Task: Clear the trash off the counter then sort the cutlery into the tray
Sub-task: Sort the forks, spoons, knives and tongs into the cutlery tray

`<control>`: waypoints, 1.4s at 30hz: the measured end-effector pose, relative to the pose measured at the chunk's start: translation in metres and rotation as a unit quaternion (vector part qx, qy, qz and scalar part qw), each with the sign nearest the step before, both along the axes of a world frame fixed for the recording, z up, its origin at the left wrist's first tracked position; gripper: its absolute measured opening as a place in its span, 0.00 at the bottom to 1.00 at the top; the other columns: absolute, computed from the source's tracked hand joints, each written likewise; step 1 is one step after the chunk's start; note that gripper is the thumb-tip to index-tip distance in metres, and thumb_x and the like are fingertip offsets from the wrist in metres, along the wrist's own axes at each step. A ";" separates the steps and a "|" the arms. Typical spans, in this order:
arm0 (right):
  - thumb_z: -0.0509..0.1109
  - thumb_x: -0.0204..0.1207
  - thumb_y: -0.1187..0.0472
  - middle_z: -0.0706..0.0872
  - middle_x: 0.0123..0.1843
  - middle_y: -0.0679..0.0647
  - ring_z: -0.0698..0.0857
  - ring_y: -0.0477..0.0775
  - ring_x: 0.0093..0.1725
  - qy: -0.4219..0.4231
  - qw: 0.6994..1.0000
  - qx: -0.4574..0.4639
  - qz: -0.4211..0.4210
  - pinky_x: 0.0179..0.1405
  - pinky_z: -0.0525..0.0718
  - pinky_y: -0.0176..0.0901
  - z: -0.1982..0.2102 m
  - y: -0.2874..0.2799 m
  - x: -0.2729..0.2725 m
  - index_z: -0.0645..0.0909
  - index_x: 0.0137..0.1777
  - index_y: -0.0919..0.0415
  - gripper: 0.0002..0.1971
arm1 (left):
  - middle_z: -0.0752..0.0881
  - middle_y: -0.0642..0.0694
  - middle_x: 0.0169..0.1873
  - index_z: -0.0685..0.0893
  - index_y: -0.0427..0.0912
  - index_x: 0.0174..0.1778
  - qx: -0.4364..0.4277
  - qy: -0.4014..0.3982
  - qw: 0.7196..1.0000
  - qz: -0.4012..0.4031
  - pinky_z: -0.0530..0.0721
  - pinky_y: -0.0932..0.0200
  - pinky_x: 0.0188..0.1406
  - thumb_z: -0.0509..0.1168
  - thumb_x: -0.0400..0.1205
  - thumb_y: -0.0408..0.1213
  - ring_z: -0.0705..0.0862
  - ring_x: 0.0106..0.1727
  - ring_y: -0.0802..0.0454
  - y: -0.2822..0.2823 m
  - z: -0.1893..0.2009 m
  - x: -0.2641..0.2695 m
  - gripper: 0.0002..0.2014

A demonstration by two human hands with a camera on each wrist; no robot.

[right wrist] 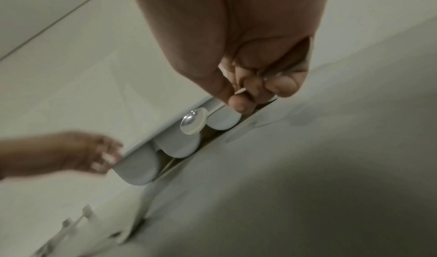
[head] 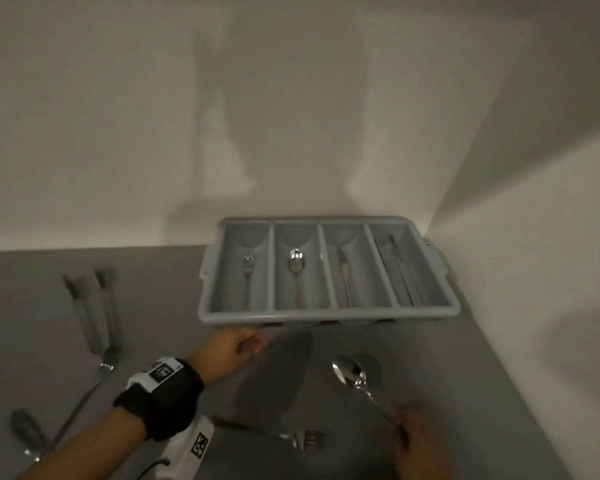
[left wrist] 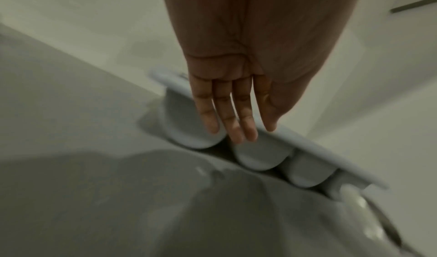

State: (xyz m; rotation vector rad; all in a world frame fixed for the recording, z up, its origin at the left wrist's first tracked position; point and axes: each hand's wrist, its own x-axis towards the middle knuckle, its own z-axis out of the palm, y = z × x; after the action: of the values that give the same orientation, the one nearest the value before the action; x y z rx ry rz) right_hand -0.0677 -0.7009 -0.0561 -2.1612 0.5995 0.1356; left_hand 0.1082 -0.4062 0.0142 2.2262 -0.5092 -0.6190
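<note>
The grey four-compartment cutlery tray (head: 329,314) sits in the back right corner of the counter. From left to right it holds a fork (head: 248,268), a spoon (head: 296,263), a knife (head: 344,275) and long thin utensils (head: 397,271). My right hand (head: 414,441) pinches the handle of a shiny spoon (head: 347,370), bowl pointing toward the tray; in the right wrist view the spoon (right wrist: 192,120) hangs before the tray front (right wrist: 141,165). My left hand (head: 248,344) reaches to the tray's front left rim (left wrist: 319,148), fingers (left wrist: 236,130) straight and holding nothing.
A metal fork (head: 293,438) lies on the grey counter between my arms. Left of it lie another fork (head: 94,379), two pale utensils (head: 90,306) and a spoon (head: 26,431). White walls close the corner behind and right of the tray.
</note>
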 end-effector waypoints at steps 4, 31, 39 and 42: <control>0.68 0.69 0.76 0.88 0.39 0.39 0.79 0.21 0.38 -0.073 0.997 -0.009 -0.019 0.38 0.73 0.14 0.021 0.029 0.021 0.77 0.41 0.37 0.25 | 0.83 0.52 0.57 0.82 0.48 0.60 0.104 0.002 0.995 0.012 0.78 0.61 0.66 0.68 0.71 0.50 0.82 0.58 0.62 0.049 -0.042 -0.033 0.21; 0.60 0.79 0.66 0.82 0.66 0.64 0.80 0.63 0.65 0.122 0.953 -0.213 0.177 0.65 0.77 0.47 0.057 0.124 0.268 0.78 0.62 0.69 0.14 | 0.80 0.58 0.47 0.72 0.59 0.46 0.073 -0.101 0.991 0.042 0.70 0.66 0.53 0.49 0.79 0.50 0.79 0.53 0.55 0.088 -0.029 -0.072 0.08; 0.64 0.76 0.69 0.81 0.56 0.56 0.79 0.52 0.56 -0.131 0.975 -0.067 0.168 0.58 0.75 0.39 0.083 0.105 0.181 0.79 0.58 0.61 0.12 | 0.73 0.55 0.29 0.69 0.50 0.52 -0.106 -0.140 0.958 0.225 0.72 0.75 0.32 0.53 0.84 0.30 0.77 0.28 0.67 0.067 0.046 0.010 0.08; 0.67 0.73 0.72 0.82 0.57 0.52 0.78 0.46 0.58 -0.184 0.971 -0.053 0.143 0.62 0.71 0.33 0.073 0.093 0.133 0.81 0.56 0.60 0.14 | 0.80 0.41 0.39 0.72 0.41 0.54 -0.045 -0.107 0.967 0.227 0.74 0.56 0.43 0.51 0.82 0.25 0.79 0.39 0.50 0.035 0.034 0.048 0.10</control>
State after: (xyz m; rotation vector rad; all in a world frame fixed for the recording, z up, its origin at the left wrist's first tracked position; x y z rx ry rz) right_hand 0.0655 -0.6084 0.0165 -2.2889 0.0837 -0.1442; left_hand 0.1563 -0.3708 0.0485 2.2281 -0.1144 -0.1150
